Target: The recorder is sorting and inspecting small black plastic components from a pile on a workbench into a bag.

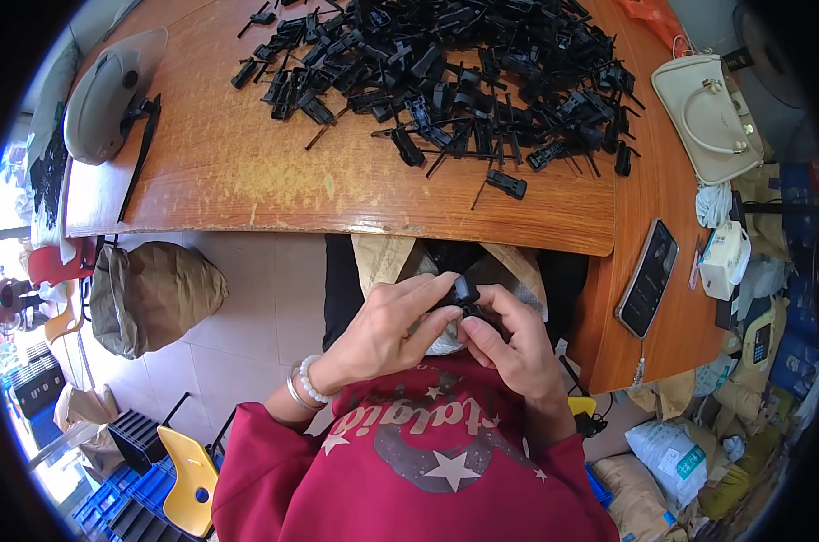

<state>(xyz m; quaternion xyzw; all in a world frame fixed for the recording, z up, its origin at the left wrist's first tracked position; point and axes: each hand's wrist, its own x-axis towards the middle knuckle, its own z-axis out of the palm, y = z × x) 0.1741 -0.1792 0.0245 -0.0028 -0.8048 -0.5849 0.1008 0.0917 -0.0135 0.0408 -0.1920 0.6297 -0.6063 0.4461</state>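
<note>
Small black plastic clip part, pinched between left hand and right hand, both grasping it. Held below near edge of orange wooden worktop, well apart from heap of black plastic parts; long axis hidden.

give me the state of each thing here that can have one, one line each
left hand: closed around the small black plastic part, above the lap
right hand: pinching the same part from the other side
pile of black plastic parts: loose, heaped on the wooden table
phone: lying flat near the table edge, screen dark
cream handbag: lying on the table, closed
grey helmet: resting on the table's left end
brown bag: on the floor, slumped
</note>
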